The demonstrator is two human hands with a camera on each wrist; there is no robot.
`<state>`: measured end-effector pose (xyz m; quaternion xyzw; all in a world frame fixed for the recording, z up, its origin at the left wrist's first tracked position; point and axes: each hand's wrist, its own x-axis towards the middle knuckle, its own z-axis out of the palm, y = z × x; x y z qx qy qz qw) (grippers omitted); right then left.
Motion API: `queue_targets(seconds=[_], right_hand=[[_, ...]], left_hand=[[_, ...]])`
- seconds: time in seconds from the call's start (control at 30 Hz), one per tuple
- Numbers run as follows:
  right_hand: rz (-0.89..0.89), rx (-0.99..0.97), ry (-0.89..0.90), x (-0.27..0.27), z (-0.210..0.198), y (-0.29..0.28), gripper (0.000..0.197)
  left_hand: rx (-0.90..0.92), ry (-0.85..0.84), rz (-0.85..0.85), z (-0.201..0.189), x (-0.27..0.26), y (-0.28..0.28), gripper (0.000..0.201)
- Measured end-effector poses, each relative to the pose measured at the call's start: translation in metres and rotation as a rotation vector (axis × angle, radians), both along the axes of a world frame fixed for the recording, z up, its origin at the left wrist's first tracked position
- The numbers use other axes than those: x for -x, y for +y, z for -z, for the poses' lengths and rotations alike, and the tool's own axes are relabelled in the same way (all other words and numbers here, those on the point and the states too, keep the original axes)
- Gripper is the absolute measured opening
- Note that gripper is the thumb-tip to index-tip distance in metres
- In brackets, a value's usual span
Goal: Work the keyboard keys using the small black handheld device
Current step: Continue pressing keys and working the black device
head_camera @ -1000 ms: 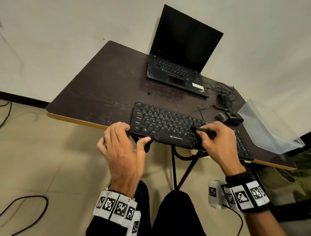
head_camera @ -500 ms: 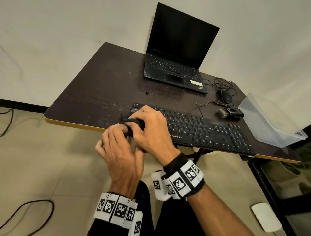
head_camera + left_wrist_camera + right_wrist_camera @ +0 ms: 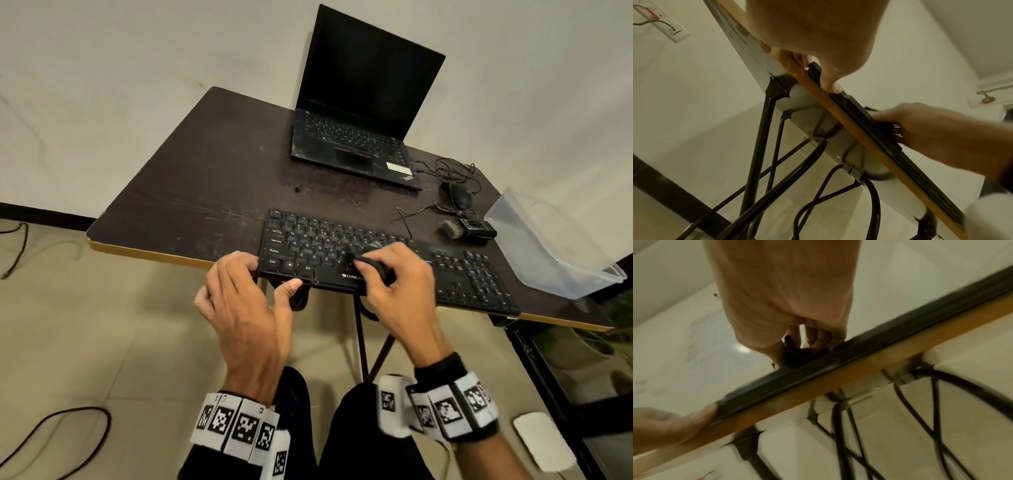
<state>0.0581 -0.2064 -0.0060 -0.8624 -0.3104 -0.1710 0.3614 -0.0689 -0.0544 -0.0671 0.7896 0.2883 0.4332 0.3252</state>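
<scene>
A black keyboard (image 3: pixel 459 274) lies along the front edge of the dark table (image 3: pixel 205 192). My left hand (image 3: pixel 265 275) grips its front-left corner, fingers on the left end and thumb on the front edge. My right hand (image 3: pixel 382 262) holds the small black device (image 3: pixel 368 262) over the middle keys, just above the space bar. Its tip is blurred against the keys. The left wrist view shows the keyboard's front edge (image 3: pixel 863 112) and the device (image 3: pixel 896 129) in the right hand. In the right wrist view the device (image 3: pixel 790 347) pokes out between the fingers above the keyboard (image 3: pixel 838 358).
An open black laptop (image 3: pixel 359 130) stands at the back of the table. To the right are a wired mouse (image 3: pixel 460 198), a small black brush-like item (image 3: pixel 469 229) and a clear plastic tub (image 3: pixel 548 246). Black metal legs (image 3: pixel 760 146) cross under the table.
My right hand with the device swept from the keyboard's right half to its left end, then back to the middle keys. My left hand stayed on the front-left corner.
</scene>
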Motion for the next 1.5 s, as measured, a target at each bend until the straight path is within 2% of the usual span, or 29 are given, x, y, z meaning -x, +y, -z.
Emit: queue_targets(seconds=[0.13,0.23,0.37,0.47,0.6,0.73,0.87,0.97,1.07,1.23,1.33,1.43,1.5], right_hand=[[-0.257,0.002,0.010,0.044,0.005,0.079,0.008],[-0.291,0.072,-0.012,0.055,0.003,0.103,0.010],[-0.217,0.118,-0.077,0.044,-0.002,0.067,0.007],[-0.042,0.147,-0.093,0.022,-0.005,0.014,0.007],[0.088,0.187,-0.047,0.002,-0.012,-0.044,0.005],[0.036,0.150,-0.063,0.014,-0.010,-0.018,0.003],[-0.085,0.087,-0.080,0.042,0.002,0.050,0.013],[-0.095,0.083,-0.079,0.044,0.004,0.062,0.018],[-0.070,0.131,-0.150,0.032,0.003,0.029,0.012],[0.196,0.114,-0.198,-0.006,0.003,-0.065,0.010],[0.330,0.102,-0.167,-0.015,0.003,-0.102,0.008],[0.284,0.062,-0.123,-0.014,0.007,-0.104,0.004],[0.211,0.053,-0.105,-0.010,0.012,-0.096,0.011]], left_hand=[[-0.001,-0.006,-0.011,0.000,0.000,0.001,0.034],[0.000,0.002,-0.043,-0.001,0.000,0.002,0.021],[-0.014,-0.003,0.003,-0.002,0.003,0.001,0.034],[0.002,0.004,0.006,-0.003,0.003,0.000,0.043],[-0.004,-0.023,0.025,-0.002,0.003,-0.002,0.044],[0.012,-0.029,0.033,-0.002,0.002,-0.002,0.046],[-0.012,-0.017,0.013,0.000,0.005,0.003,0.044],[-0.005,-0.017,-0.027,0.002,0.007,0.010,0.044],[-0.002,-0.037,-0.028,0.001,0.008,0.011,0.043],[0.013,-0.055,-0.023,0.002,0.007,0.009,0.045],[0.027,-0.055,-0.018,0.003,0.006,0.010,0.048],[0.028,-0.047,-0.068,0.000,0.007,0.006,0.054],[-0.061,-0.066,-0.107,-0.005,0.008,-0.003,0.052]])
